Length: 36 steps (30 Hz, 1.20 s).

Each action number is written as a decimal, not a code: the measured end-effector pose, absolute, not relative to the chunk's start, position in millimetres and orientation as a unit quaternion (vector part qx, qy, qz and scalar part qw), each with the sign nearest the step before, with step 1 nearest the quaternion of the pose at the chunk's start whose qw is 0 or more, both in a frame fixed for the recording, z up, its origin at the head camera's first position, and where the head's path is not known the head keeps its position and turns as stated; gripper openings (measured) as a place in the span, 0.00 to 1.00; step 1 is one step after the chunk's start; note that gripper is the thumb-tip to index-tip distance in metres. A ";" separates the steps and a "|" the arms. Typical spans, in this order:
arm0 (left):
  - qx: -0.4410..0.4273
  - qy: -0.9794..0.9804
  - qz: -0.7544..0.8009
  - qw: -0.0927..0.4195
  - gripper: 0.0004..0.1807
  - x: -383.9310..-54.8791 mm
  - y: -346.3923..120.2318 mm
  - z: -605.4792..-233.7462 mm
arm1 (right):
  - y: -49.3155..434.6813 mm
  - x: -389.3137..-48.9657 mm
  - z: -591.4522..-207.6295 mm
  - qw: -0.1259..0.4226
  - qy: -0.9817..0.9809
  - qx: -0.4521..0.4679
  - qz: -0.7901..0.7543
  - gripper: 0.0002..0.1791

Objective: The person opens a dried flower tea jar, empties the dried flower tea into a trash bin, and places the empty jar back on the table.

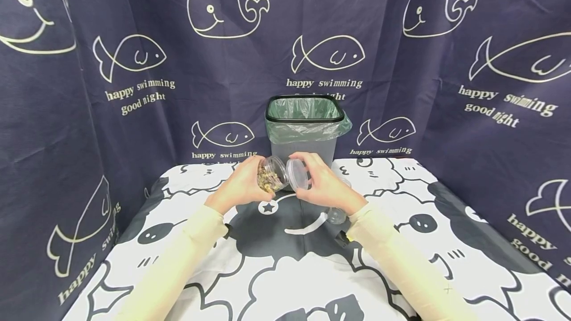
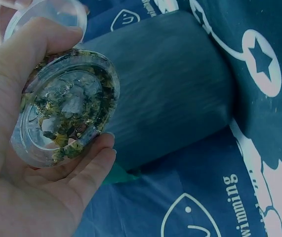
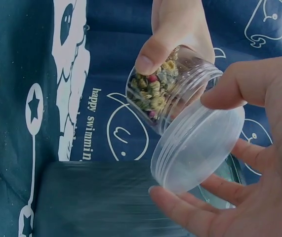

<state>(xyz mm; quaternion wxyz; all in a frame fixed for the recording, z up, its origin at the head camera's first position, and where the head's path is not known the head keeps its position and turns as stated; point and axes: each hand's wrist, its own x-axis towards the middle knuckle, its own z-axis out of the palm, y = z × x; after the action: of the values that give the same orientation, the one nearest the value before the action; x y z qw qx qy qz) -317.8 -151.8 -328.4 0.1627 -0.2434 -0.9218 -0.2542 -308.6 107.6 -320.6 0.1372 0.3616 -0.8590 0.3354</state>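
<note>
My left hand (image 1: 241, 185) grips a clear plastic jar (image 1: 271, 174) of dried flowers, tilted with its mouth toward the right. Yellowish blossoms and a few pink buds (image 3: 152, 78) show through its wall in the right wrist view. In the left wrist view, the jar's round base (image 2: 71, 106) faces the camera. Between thumb and fingers, my right hand (image 1: 327, 185) holds a translucent screw lid (image 3: 200, 145). The lid is off the threads and stands at an angle close by the jar's mouth; whether their rims touch, I cannot tell.
Behind the hands stands a grey bin (image 1: 303, 150) with a black rim and green liner. Another clear container (image 1: 336, 215) is partly hidden by my right wrist. A cartoon-print cloth (image 1: 308, 281) covers the table, and dark blue curtains (image 1: 276, 63) enclose it.
</note>
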 end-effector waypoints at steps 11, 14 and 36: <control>-0.216 -0.915 -0.284 0.190 0.45 -318.2 -174.0 -312.0 | 102.5 -308.7 -324.1 0.132 -0.886 0.340 0.286 0.44; -0.207 -0.915 -0.284 0.196 0.47 -318.0 -178.4 -309.0 | 99.3 -308.5 -328.5 0.102 -0.895 0.340 0.270 0.45; -0.209 -0.913 -0.281 0.210 0.47 -316.5 -181.5 -305.5 | 83.2 -314.0 -384.0 -0.035 -0.945 0.304 0.118 0.43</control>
<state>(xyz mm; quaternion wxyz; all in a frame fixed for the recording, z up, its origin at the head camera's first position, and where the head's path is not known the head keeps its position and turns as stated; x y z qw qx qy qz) -316.5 -181.5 -305.5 0.2104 -0.2088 -0.9128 -0.2808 -314.0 83.2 -384.0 -0.0348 0.3042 -0.9447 0.1177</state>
